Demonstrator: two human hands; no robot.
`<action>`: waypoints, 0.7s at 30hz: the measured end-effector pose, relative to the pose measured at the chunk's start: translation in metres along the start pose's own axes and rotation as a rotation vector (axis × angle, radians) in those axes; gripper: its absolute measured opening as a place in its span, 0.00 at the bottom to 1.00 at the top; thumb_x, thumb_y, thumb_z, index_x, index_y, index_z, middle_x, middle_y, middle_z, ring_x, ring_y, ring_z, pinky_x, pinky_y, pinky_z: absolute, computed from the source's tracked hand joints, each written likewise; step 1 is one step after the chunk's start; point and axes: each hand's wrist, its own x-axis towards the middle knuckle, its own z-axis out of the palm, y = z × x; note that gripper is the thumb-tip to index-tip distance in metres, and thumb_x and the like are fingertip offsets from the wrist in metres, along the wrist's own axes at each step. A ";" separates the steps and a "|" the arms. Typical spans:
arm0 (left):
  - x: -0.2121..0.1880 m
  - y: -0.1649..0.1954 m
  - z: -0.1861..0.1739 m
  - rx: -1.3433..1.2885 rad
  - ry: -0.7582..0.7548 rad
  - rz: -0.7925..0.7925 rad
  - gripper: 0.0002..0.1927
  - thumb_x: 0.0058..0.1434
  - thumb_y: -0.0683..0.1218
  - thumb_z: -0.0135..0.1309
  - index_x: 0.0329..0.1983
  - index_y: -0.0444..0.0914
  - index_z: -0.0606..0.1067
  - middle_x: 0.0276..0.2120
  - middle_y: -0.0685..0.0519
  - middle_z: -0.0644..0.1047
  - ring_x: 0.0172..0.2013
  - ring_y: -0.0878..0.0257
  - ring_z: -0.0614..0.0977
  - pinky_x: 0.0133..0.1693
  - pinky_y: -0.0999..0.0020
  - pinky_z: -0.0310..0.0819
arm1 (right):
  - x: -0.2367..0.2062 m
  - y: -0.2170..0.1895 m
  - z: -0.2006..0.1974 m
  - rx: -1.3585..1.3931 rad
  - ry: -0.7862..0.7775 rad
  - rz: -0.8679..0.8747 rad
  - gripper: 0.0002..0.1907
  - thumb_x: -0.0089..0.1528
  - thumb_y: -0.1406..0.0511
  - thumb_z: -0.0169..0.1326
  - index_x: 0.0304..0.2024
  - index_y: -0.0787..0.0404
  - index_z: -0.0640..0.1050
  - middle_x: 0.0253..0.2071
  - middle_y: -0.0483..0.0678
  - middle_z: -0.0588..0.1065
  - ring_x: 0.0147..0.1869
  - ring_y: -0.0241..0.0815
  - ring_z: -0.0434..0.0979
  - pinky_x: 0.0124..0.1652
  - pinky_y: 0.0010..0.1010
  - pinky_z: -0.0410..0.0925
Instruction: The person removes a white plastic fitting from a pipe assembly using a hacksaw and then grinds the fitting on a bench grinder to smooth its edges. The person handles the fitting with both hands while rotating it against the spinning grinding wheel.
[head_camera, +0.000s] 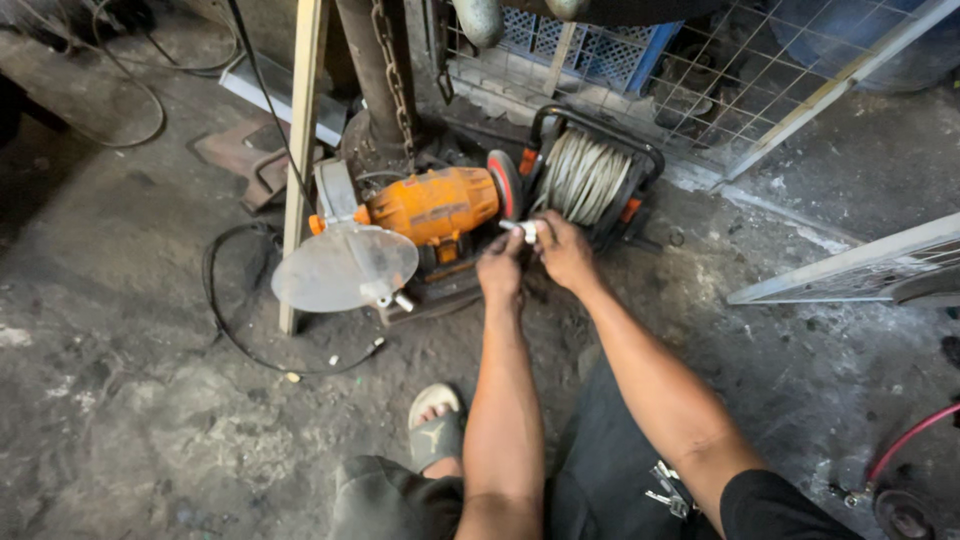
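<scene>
Nearest the camera, a sandalled foot (435, 425) rests on the grimy concrete floor (130, 420), with keys (668, 490) hanging at the person's waist. Further out, the left hand (500, 270) and right hand (566, 250) are both clenched, fingertips pinched on 1 small white metal piece (527, 231) held just beside the red grinding wheel (505, 183) of the orange bench grinder (432, 205). In the inspector's judgement, good practice calls for a firm 2-handed hold with fingertips clear of the wheel; beyond stand a cable reel (590, 178) and wire mesh (700, 70).

A cable reel (590, 178) stands before wire mesh (720, 80); a wooden slat (300, 160) leans left.
</scene>
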 end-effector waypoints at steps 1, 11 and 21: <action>-0.001 0.001 0.000 0.025 -0.001 -0.003 0.15 0.65 0.46 0.59 0.46 0.28 0.80 0.36 0.50 0.82 0.34 0.61 0.82 0.39 0.67 0.78 | -0.001 0.000 -0.001 0.062 -0.008 0.026 0.16 0.72 0.55 0.44 0.48 0.59 0.78 0.28 0.47 0.76 0.28 0.39 0.76 0.31 0.33 0.70; -0.003 -0.005 -0.003 0.129 -0.009 0.041 0.14 0.67 0.47 0.58 0.45 0.30 0.81 0.36 0.53 0.82 0.34 0.65 0.81 0.40 0.71 0.76 | 0.002 0.008 -0.010 0.207 -0.106 0.123 0.18 0.72 0.55 0.44 0.41 0.60 0.77 0.25 0.42 0.73 0.24 0.32 0.71 0.26 0.28 0.67; -0.005 0.003 -0.005 0.044 -0.109 -0.010 0.13 0.68 0.47 0.55 0.43 0.30 0.78 0.31 0.50 0.81 0.29 0.62 0.81 0.33 0.68 0.76 | 0.001 0.003 -0.006 0.187 -0.076 0.163 0.21 0.73 0.54 0.44 0.36 0.63 0.76 0.23 0.43 0.72 0.22 0.33 0.70 0.25 0.28 0.66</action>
